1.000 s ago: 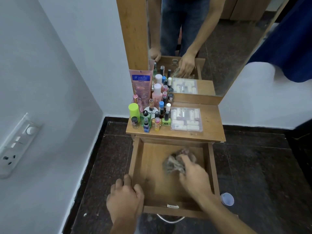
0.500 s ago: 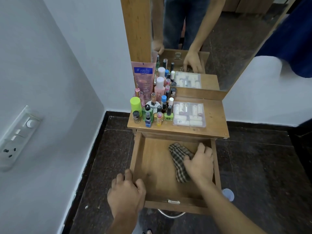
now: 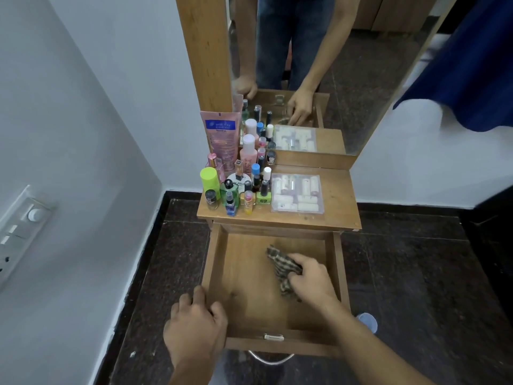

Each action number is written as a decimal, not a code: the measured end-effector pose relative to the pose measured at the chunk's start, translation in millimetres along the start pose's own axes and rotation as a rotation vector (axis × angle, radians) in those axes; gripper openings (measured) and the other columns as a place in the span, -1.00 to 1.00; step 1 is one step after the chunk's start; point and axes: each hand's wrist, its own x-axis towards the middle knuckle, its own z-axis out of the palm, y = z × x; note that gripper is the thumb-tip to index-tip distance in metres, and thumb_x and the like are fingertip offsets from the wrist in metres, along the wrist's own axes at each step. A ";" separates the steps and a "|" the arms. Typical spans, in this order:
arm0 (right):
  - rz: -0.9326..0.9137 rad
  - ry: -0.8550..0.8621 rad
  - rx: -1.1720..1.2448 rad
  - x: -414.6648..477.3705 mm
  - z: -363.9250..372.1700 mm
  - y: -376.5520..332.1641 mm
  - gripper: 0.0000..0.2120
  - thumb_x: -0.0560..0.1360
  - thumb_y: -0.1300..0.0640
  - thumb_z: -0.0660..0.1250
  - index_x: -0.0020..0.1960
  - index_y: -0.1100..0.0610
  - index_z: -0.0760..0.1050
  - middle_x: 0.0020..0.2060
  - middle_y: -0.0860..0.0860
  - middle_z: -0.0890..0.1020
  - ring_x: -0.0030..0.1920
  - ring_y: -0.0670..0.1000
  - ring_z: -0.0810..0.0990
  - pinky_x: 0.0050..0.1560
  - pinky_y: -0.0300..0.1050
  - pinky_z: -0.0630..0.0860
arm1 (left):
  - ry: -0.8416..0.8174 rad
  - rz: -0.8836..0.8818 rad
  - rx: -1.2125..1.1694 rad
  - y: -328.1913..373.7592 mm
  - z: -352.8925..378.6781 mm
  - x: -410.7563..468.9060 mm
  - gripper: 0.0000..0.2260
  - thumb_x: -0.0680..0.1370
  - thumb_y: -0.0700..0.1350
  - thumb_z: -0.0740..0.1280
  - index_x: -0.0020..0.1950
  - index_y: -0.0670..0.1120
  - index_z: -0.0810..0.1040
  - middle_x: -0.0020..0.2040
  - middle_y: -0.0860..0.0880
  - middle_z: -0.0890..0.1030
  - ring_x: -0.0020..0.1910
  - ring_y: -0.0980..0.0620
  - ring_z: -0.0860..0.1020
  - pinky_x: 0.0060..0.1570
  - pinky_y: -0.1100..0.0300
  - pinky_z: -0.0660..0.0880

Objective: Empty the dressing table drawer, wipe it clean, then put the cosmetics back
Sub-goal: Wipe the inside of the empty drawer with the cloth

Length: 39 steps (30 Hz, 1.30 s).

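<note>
Apparently, checked cloth (image 3: 280, 262) lies under right grip (image 3: 311, 276).

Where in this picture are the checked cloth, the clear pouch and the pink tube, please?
checked cloth (image 3: 279, 258), head view, its upper end showing beyond the fingers.
clear pouch (image 3: 297, 193), head view, the middle of its top face.
pink tube (image 3: 221, 138), head view, its front, just below the blue label.
</note>
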 end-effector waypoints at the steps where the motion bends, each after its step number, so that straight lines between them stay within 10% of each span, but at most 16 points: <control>1: -0.015 -0.010 0.093 -5.6 -12.6 -4.8 -0.58 0.54 0.33 0.28 0.19 -0.12 0.63 -0.12 -0.13 0.71 -0.24 -0.12 0.70 -0.27 -0.16 0.65 | -0.001 0.000 0.001 0.3 0.4 0.1 -0.52 0.50 0.07 0.11 0.35 0.00 0.54 0.11 -0.07 0.59 0.09 -0.10 0.54 -0.13 0.05 0.51; 6: -0.184 0.217 0.223 -24.9 -90.1 -31.9 -0.49 0.54 0.36 0.35 0.26 -0.20 0.58 -0.26 -0.16 0.72 -0.36 -0.18 0.65 -0.37 -0.34 0.52 | 0.027 0.005 -0.055 -0.2 1.2 0.2 -0.34 0.36 0.13 -0.08 0.26 -0.05 0.60 0.04 -0.14 0.61 0.03 -0.21 0.56 -0.13 -0.01 0.51; 15: -0.133 0.721 -0.392 85.9 -154.6 -42.3 -0.72 0.50 0.23 0.28 0.14 0.13 0.65 0.12 0.12 0.49 -0.05 0.15 0.51 -0.10 -0.06 0.46 | 0.058 0.020 -0.060 2.3 5.9 -1.9 -0.37 0.37 0.09 0.01 0.19 -0.13 0.69 -0.06 -0.22 0.65 -0.11 -0.27 0.60 -0.23 -0.04 0.53; 23: 0.034 0.560 -0.401 115.2 -115.8 -45.6 -0.60 0.61 -0.03 0.20 0.17 0.28 0.57 0.28 0.18 0.38 0.25 0.22 0.39 0.11 0.11 0.48 | 0.106 0.032 -0.010 4.0 5.3 -4.7 -0.45 0.36 0.05 0.08 0.07 -0.18 0.72 -0.18 -0.21 0.65 -0.26 -0.24 0.61 -0.37 0.01 0.51; 29: -0.282 0.428 -0.414 103.5 -132.7 -12.4 -0.45 0.70 -0.18 -0.03 0.58 0.06 0.29 0.64 0.05 0.11 0.63 0.10 0.04 0.59 0.20 0.05 | 0.076 0.011 -0.015 5.1 4.0 -4.0 -0.45 0.35 0.05 0.09 0.08 -0.18 0.72 -0.15 -0.22 0.66 -0.23 -0.25 0.62 -0.34 -0.03 0.54; 32: -0.262 0.313 -0.518 111.6 -112.7 1.4 -0.39 0.71 -0.19 -0.18 0.67 0.06 -0.04 0.67 -0.02 -0.07 0.64 -0.02 -0.18 0.62 0.16 -0.15 | 0.045 0.010 -0.018 4.7 2.6 -3.2 -0.44 0.35 0.06 0.09 0.10 -0.17 0.72 -0.12 -0.22 0.67 -0.20 -0.25 0.63 -0.31 -0.04 0.55; 39: -0.164 0.450 -0.546 125.1 -95.1 -9.1 -0.44 0.70 -0.09 -0.12 0.66 0.08 0.07 0.66 0.01 0.05 0.65 0.03 -0.11 0.60 0.28 -0.11 | 0.041 0.015 -0.017 2.0 4.9 -2.5 -0.43 0.36 0.07 0.08 0.12 -0.16 0.72 -0.11 -0.22 0.66 -0.19 -0.25 0.62 -0.29 -0.04 0.54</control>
